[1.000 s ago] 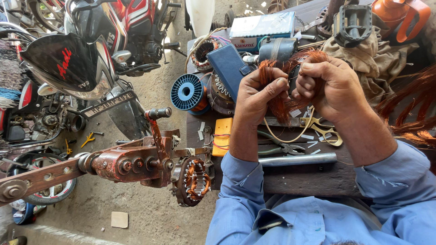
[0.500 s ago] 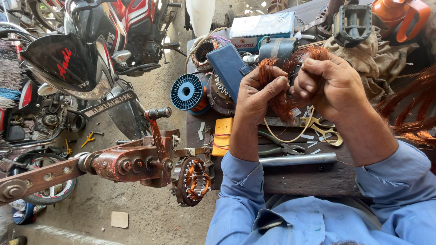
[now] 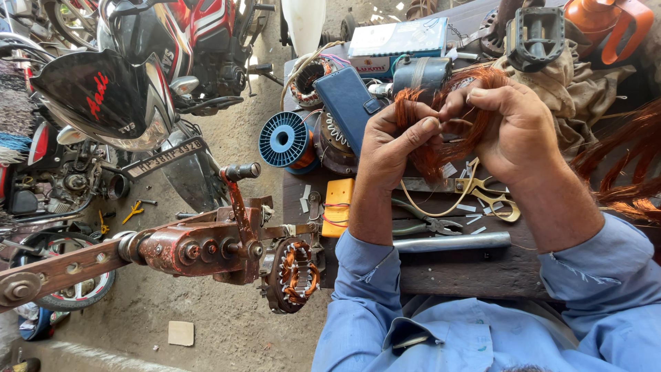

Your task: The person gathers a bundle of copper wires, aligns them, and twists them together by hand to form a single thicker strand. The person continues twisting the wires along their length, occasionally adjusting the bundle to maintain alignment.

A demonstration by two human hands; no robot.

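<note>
Both hands hold a bundle of copper winding wire (image 3: 441,141) above a dark wooden workbench (image 3: 468,272). My left hand (image 3: 392,141) pinches the coil on its left side with thumb and forefinger. My right hand (image 3: 509,127) grips the coil's right side, fingers curled over the strands. Under the hands lie yellow-handled scissors (image 3: 492,196), pliers (image 3: 430,224) and a grey metal pipe (image 3: 454,242). Blue sleeves cover both forearms.
A rusty winding machine (image 3: 200,248) with a wound stator (image 3: 296,275) stands left of the bench. A blue wire spool (image 3: 284,140), a dark blue case (image 3: 348,103), a yellow meter (image 3: 339,207) and loose copper wire (image 3: 620,165) crowd the bench. Motorcycles (image 3: 138,83) stand at the far left.
The hands have stayed on the copper coil; the fingers have shifted slightly along the strands. Nothing else has moved.
</note>
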